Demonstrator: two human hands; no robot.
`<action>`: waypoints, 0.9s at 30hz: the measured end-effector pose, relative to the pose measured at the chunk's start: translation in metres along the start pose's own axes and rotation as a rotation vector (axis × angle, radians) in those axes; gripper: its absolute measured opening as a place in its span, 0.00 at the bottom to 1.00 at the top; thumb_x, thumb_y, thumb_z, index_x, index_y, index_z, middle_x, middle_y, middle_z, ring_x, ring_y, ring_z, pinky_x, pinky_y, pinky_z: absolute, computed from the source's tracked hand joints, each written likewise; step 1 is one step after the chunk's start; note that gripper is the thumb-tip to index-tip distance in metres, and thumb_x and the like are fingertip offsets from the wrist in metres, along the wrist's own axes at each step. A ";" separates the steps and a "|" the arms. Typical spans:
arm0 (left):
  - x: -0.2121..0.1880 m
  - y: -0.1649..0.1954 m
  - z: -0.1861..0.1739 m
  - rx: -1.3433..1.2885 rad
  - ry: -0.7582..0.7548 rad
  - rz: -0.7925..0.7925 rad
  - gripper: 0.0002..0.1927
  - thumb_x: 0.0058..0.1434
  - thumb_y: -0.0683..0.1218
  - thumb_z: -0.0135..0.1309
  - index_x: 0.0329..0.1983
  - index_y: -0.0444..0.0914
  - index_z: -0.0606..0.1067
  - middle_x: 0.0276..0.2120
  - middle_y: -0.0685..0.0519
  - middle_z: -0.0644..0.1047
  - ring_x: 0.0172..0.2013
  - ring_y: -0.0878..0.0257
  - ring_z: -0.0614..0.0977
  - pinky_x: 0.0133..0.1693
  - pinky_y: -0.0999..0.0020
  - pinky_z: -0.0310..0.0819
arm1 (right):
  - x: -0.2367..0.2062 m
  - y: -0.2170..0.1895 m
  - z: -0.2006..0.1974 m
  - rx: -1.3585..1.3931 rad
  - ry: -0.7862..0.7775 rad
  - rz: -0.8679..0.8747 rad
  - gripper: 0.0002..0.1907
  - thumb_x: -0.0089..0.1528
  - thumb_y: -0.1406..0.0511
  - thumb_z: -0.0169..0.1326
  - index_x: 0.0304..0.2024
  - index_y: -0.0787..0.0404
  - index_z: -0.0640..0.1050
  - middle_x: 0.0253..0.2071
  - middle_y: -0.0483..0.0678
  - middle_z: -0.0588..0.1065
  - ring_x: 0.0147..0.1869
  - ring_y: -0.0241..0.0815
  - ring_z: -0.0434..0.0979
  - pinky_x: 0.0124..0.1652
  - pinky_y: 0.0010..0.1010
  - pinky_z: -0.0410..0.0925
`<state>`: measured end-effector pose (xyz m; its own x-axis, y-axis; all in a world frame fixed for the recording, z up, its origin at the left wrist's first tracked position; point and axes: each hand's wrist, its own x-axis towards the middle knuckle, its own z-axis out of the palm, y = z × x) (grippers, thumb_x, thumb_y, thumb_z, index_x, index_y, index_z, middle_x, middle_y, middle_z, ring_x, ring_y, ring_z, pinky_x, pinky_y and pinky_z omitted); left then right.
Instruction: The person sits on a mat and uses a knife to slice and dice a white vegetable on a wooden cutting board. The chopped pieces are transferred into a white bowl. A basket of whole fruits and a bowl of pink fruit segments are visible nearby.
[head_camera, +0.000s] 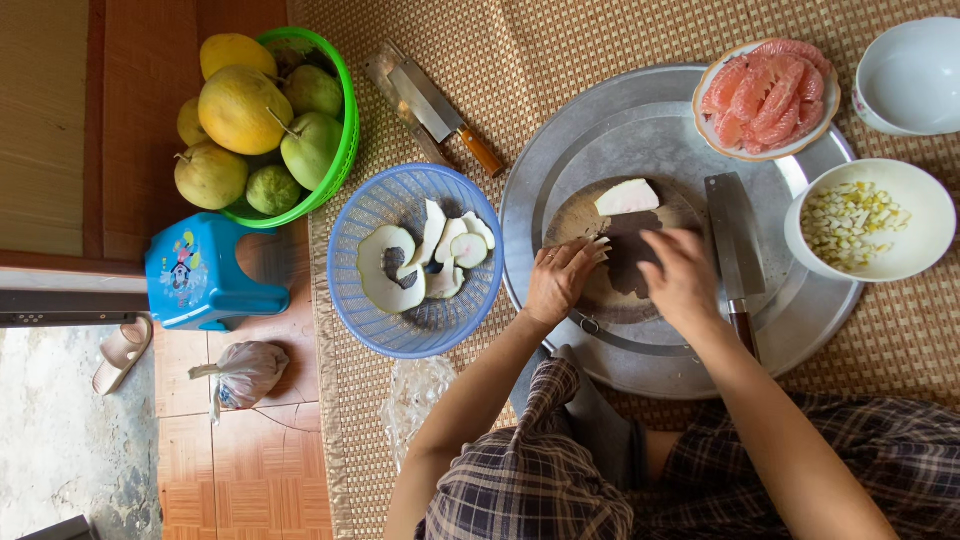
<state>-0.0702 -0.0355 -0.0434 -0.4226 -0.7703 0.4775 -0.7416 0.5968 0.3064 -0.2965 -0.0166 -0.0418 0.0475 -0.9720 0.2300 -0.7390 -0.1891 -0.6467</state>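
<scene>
Both palms face down over the round dark wooden chopping board (600, 225). Left hand (562, 280) fingers spread, tips touching it; right hand (680, 275) loosely curled, empty. Steel cleaver (733, 235) lies right of board.

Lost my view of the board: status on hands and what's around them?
Left hand, right hand both empty, palms down on round cutting board. White fruit wedge beyond fingertips. Cleaver beside right hand.

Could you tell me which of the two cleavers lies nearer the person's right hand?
The cleaver on the metal tray, just beside the right hand; the other cleaver lies off the tray on the mat.
</scene>
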 end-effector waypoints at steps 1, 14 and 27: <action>0.000 -0.001 0.000 0.019 0.017 0.011 0.18 0.68 0.47 0.55 0.60 0.43 0.75 0.54 0.51 0.79 0.52 0.57 0.81 0.54 0.59 0.72 | -0.015 0.009 -0.009 -0.002 0.012 0.124 0.26 0.62 0.63 0.62 0.64 0.56 0.75 0.68 0.56 0.64 0.65 0.53 0.71 0.63 0.43 0.70; -0.010 0.000 0.011 -0.034 -0.007 -0.031 0.13 0.65 0.45 0.56 0.52 0.39 0.76 0.54 0.47 0.77 0.48 0.51 0.82 0.52 0.57 0.74 | -0.118 0.077 -0.038 -0.294 -0.313 0.690 0.52 0.57 0.61 0.64 0.80 0.47 0.54 0.60 0.63 0.65 0.63 0.64 0.68 0.58 0.56 0.68; -0.008 -0.006 0.017 -0.050 0.045 -0.009 0.13 0.66 0.43 0.57 0.53 0.36 0.77 0.52 0.49 0.78 0.48 0.54 0.81 0.49 0.62 0.74 | -0.130 -0.032 -0.066 -0.067 -0.122 0.085 0.30 0.68 0.59 0.45 0.73 0.54 0.64 0.41 0.54 0.72 0.38 0.51 0.76 0.39 0.44 0.74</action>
<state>-0.0714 -0.0373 -0.0633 -0.3918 -0.7652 0.5108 -0.7174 0.6017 0.3512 -0.3233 0.1248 -0.0030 0.0607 -0.9946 0.0841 -0.7865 -0.0995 -0.6095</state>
